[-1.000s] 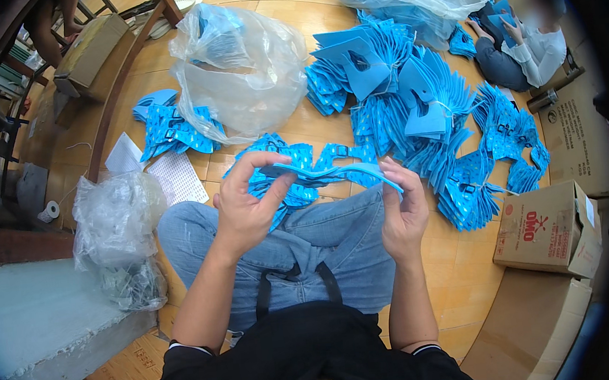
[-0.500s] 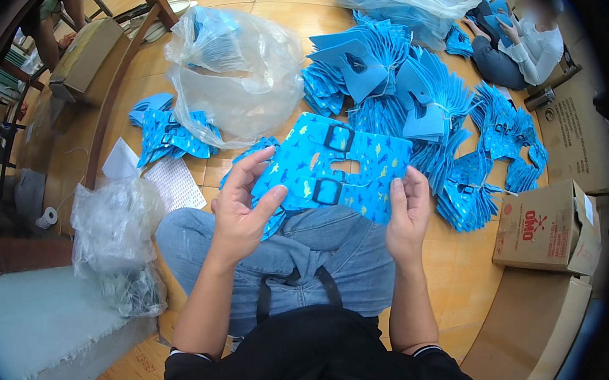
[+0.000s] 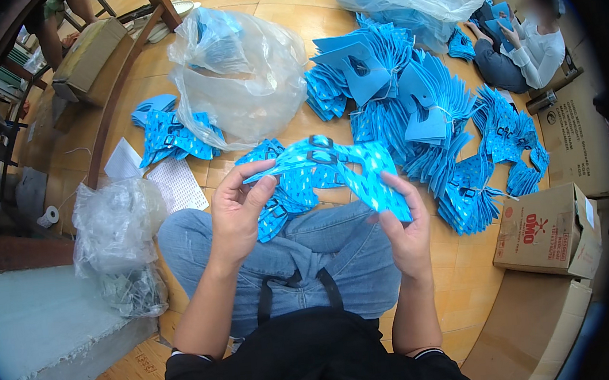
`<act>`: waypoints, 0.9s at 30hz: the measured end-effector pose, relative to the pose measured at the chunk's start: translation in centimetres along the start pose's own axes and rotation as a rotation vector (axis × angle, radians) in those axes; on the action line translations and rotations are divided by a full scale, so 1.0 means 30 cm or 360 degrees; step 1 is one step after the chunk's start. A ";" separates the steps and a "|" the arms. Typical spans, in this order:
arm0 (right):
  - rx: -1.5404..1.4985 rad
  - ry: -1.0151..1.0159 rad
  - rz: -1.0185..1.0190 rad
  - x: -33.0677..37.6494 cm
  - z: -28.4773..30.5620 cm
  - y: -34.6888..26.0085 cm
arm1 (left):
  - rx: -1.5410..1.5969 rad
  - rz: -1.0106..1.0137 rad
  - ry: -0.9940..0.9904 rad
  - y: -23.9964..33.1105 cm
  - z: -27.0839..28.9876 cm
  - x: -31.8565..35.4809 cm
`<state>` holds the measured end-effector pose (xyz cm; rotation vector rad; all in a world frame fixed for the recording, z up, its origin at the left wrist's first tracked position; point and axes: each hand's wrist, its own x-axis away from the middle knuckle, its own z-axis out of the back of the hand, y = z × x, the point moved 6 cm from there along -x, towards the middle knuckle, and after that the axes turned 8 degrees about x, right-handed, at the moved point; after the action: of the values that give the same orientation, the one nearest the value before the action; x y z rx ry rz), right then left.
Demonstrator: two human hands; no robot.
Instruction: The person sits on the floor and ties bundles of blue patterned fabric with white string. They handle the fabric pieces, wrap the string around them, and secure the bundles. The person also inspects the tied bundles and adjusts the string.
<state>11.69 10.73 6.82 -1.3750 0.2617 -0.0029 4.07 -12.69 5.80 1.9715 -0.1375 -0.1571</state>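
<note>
I sit on a wooden floor with a blue patterned flat sheet (image 3: 331, 165) held above my jeans-clad lap. My left hand (image 3: 237, 211) pinches its left end between thumb and fingers. My right hand (image 3: 403, 221) grips its right end, which bends downward. The sheet has cut-out slots and is bowed in the middle. Under it, more blue sheets (image 3: 277, 211) lie on my left knee.
Heaps of blue sheets (image 3: 421, 105) cover the floor ahead and to the right. Clear plastic bags (image 3: 234, 72) stand ahead, another bag (image 3: 114, 230) at my left. A cardboard box (image 3: 550, 232) sits right. Another person (image 3: 525, 44) sits far right. A grey ledge (image 3: 32, 333) lies left.
The blue sheet was first edge-on, then opened flat facing me, and is now folded again into a bowed shape. Both hands have kept hold of its ends.
</note>
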 end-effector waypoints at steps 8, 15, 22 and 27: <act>-0.0164 0.0319 -0.0186 0.006 0.033 0.033 | -0.0001 0.0043 0.0076 0.014 -0.003 0.012; -0.0166 0.0361 -0.0195 0.004 0.038 0.035 | 0.0148 0.0043 0.0069 0.010 0.003 0.016; -0.0142 0.0320 -0.0178 -0.037 0.037 0.069 | 0.0127 0.0079 0.0052 -0.053 0.055 -0.007; -0.0083 0.0386 -0.0008 -0.111 0.108 0.055 | 0.0071 -0.0038 0.0063 -0.031 0.038 -0.039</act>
<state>8.79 14.70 6.38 -1.4274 0.4641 -0.1688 2.75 -13.17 4.55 2.0201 -0.0927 -0.1313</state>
